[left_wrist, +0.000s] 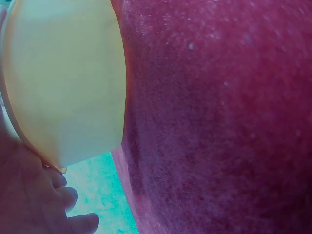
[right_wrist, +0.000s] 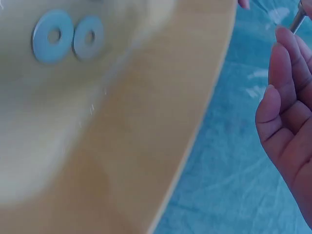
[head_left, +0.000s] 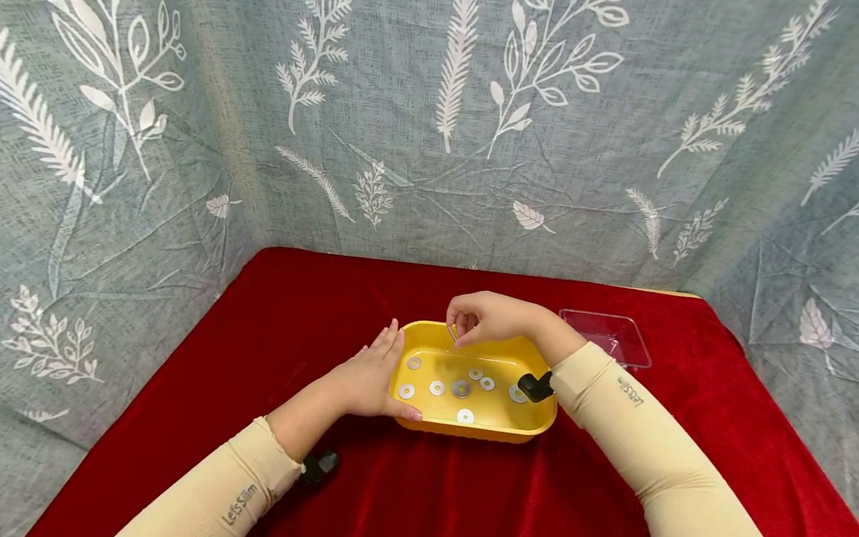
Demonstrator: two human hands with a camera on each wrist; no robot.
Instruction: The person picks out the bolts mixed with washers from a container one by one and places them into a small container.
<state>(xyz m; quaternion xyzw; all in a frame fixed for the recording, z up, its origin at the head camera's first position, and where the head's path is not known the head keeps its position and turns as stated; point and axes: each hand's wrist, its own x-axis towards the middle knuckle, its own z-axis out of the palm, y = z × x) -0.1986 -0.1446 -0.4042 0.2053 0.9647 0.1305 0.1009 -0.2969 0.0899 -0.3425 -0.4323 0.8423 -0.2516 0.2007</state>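
Observation:
A yellow plastic tub (head_left: 470,431) stands on the red cloth, with several silver washers (head_left: 461,388) lying flat on its floor. My left hand (head_left: 365,380) rests against the tub's left end, fingers straight along the outside and thumb across the front rim. In the left wrist view, the fingertips reach past the tub's pale outer wall (left_wrist: 68,87). Above the tub's back wall, my right hand (head_left: 493,318) pinches a thin silver washer (head_left: 452,333), seen edge-on. The right wrist view shows only part of that piece at the fingertips, beside the tub wall (right_wrist: 146,117).
A clear plastic box (head_left: 607,335) stands behind the right forearm, partly hidden by it. Red cloth (head_left: 322,313) covers the table, and patterned grey-blue curtains (head_left: 403,134) hang around its back and sides. Black wrist camera mounts (head_left: 535,388) stick out near both sleeves.

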